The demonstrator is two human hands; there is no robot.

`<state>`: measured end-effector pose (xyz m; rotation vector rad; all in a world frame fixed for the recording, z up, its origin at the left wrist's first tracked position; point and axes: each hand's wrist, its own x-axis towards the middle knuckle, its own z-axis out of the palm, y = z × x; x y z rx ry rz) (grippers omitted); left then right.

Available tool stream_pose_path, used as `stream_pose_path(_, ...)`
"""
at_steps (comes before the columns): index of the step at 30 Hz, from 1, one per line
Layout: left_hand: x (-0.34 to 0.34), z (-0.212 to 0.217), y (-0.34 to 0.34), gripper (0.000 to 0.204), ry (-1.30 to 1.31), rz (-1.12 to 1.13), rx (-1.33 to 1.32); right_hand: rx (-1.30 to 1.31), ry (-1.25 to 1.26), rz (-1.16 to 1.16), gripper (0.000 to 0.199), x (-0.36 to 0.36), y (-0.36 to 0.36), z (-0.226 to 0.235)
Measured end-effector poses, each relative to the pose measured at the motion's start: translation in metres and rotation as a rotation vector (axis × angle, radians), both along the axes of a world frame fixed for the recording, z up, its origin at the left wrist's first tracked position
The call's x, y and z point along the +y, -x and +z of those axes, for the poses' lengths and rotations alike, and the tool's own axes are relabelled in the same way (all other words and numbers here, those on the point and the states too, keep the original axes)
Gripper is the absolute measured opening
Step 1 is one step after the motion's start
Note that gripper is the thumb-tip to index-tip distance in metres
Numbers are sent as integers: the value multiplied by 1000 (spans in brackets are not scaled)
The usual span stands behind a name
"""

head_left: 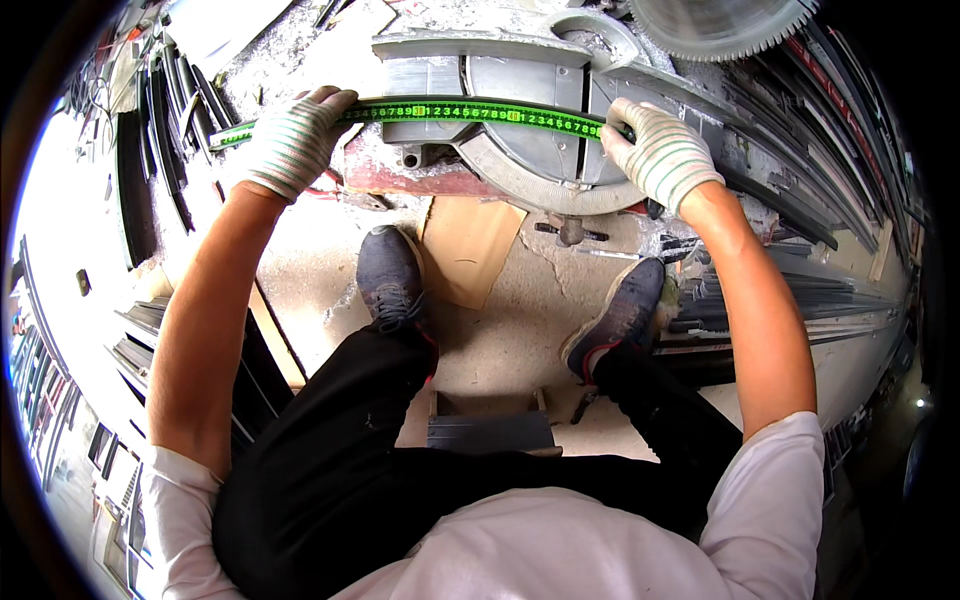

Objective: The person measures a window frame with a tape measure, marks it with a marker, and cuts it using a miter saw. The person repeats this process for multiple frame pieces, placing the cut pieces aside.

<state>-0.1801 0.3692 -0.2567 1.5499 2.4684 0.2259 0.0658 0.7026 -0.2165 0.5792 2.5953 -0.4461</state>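
A bright green tape measure blade (470,112) with dark markings stretches across the grey metal table of a mitre saw (530,160). My left hand (292,145), in a white striped knit glove, is closed around the blade, and its free end sticks out to the left. At the blade's right end my right hand (665,150), gloved alike, is closed on the tape measure, with a dark bit showing at the fingertips. Any case in that palm is hidden. The toothed round saw blade (725,22) is above and to the right of this hand.
Dark long strips (165,120) are heaped at the left, and more long profiles (800,150) lie at the right. A brown cardboard piece (470,250) rests on the floor between my shoes. A clamp knob (570,232) juts from the saw's front. Pale dust covers the bench.
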Motion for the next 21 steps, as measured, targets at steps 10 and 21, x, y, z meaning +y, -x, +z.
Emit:
stream_pose_path(10,-3,-7,0,31,-39,16,-53,-82,-12,-83,43,-10,5,16)
stream_pose_path(21,1,-5,1,32,-59,-5,-90,-54,-39,-133,38,-12,2,10)
